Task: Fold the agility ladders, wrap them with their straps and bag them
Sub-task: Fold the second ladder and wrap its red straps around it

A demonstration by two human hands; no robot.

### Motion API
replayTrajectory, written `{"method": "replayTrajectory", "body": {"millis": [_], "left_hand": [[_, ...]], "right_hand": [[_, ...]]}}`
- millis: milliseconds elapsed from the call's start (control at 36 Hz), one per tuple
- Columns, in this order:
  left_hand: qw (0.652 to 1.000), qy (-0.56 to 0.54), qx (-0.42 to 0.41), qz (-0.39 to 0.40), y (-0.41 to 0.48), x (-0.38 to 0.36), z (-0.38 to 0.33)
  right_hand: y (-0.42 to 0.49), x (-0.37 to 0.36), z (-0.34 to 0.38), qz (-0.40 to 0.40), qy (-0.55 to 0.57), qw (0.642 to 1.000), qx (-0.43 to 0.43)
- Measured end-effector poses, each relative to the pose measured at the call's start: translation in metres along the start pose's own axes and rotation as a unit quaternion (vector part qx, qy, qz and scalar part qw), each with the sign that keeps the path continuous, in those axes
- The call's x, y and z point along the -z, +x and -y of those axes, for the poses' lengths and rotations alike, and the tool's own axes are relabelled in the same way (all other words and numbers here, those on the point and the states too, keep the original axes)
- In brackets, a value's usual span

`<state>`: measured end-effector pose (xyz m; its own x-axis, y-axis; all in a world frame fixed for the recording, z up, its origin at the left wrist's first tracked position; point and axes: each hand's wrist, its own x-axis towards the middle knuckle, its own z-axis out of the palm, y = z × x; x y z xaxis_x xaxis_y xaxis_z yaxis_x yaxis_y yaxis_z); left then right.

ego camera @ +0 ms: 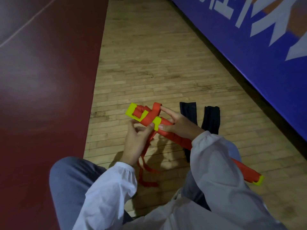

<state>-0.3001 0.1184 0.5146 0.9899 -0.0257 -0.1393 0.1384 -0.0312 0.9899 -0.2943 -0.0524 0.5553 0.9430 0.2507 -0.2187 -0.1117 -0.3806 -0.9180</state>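
Over the wooden floor (149, 63), between the two grips, the folded ladder (172, 138) is held slantwise, the right grip (179, 125) curled round it with one finger stretched into a loop of the red strap (149, 116), the left grip (136, 141) pinching that strap against it, black bags (210, 120) lying just beyond the right grip.

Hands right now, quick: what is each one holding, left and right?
Left hand: closed, pinching the red strap.
Right hand: closed around the folded ladder, forefinger stretched toward the strap loop.
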Motion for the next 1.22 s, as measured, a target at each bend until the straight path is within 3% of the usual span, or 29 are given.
{"method": "replayTrajectory", "body": {"millis": [56,139,222,306,389,472,528,583,667,778,861,944,1056,1222], "left_hand": [[0.985,0.061,-0.102,-0.122,-0.005,-0.004,0.003],[0.938,0.151,-0.209,-0.233,-0.007,-0.009,0.007],[0.901,0.182,-0.258,-0.297,-0.006,-0.009,0.004],[0.866,0.249,-0.307,-0.308,0.005,-0.002,-0.005],[0.897,0.201,-0.252,-0.302,0.019,0.006,-0.023],[0.945,-0.010,-0.064,-0.319,0.037,0.019,-0.040],[0.944,-0.197,0.127,-0.234,0.052,0.035,-0.045],[0.918,-0.265,0.275,-0.107,0.065,0.049,-0.039],[0.888,-0.285,0.362,-0.002,0.077,0.053,-0.013],[0.843,-0.312,0.438,0.017,0.069,0.049,0.020],[0.836,-0.380,0.394,-0.028,0.061,0.045,0.042],[0.859,-0.373,0.346,0.057,0.047,0.041,0.049],[0.895,-0.266,0.257,0.249,0.032,0.034,0.042],[0.963,-0.083,0.057,0.248,0.033,0.007,0.023]], "right_hand": [[0.002,-0.004,-0.002,-0.003,-0.005,1.000,0.000],[0.006,-0.007,-0.008,-0.008,0.008,1.000,-0.007],[0.007,-0.007,-0.007,-0.007,0.018,1.000,-0.018],[0.007,-0.010,-0.008,-0.006,0.013,1.000,-0.022],[0.008,-0.014,-0.010,0.009,-0.003,1.000,-0.015],[0.009,-0.015,-0.011,0.001,-0.016,1.000,-0.018],[0.010,-0.016,-0.011,-0.002,-0.021,1.000,-0.019],[0.011,-0.016,-0.013,-0.002,-0.021,1.000,-0.021],[0.010,-0.016,-0.016,-0.003,-0.021,1.000,-0.017],[0.010,-0.015,-0.016,-0.019,-0.023,0.999,-0.013],[0.011,-0.010,-0.015,-0.053,-0.030,0.998,-0.012],[0.008,-0.004,-0.015,-0.051,-0.023,0.998,-0.013],[0.007,-0.002,-0.014,-0.034,-0.008,0.999,-0.013],[0.007,-0.008,-0.010,0.006,0.006,0.999,-0.034]]}}
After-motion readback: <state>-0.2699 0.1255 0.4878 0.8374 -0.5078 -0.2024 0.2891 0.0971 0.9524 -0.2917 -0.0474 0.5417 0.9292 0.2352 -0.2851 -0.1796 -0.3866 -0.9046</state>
